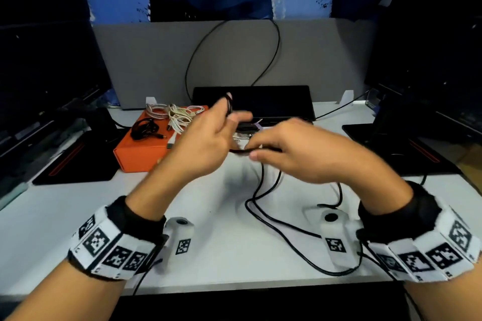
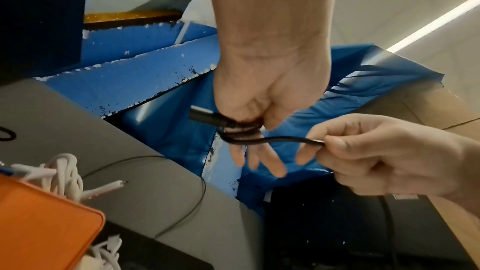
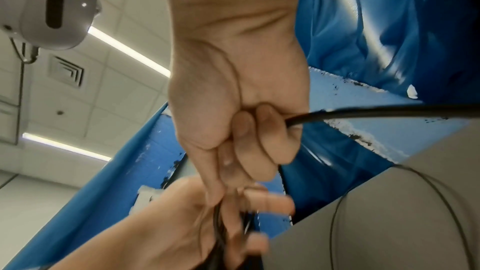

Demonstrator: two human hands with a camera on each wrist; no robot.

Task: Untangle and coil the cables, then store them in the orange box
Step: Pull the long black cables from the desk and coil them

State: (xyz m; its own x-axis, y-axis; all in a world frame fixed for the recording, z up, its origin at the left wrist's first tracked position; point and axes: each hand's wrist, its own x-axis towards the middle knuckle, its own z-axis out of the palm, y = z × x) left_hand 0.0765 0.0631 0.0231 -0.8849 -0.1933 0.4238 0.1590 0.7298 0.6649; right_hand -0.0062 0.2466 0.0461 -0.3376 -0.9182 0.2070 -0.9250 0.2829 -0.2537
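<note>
A black cable (image 1: 260, 185) trails in loops across the white table (image 1: 65, 216) and rises to both hands. My left hand (image 1: 208, 138) is raised, with several turns of the cable (image 2: 241, 130) wound round its fingers and the plug (image 2: 205, 117) sticking out under the thumb. Just to its right, my right hand (image 1: 294, 154) pinches the cable (image 2: 311, 142) between thumb and curled fingers; the free length (image 3: 363, 112) runs out through its fist. The orange box (image 1: 140, 157) sits closed at the left, with white cables (image 1: 180, 117) and a black coil (image 1: 144, 129) lying on its lid.
A black keyboard (image 1: 260, 101) lies behind the hands against a grey partition (image 1: 156, 60), where a thin black wire (image 1: 276, 47) loops. Dark monitors stand at the left (image 1: 39, 73) and right (image 1: 430, 60), their black bases (image 1: 78, 164) on the table.
</note>
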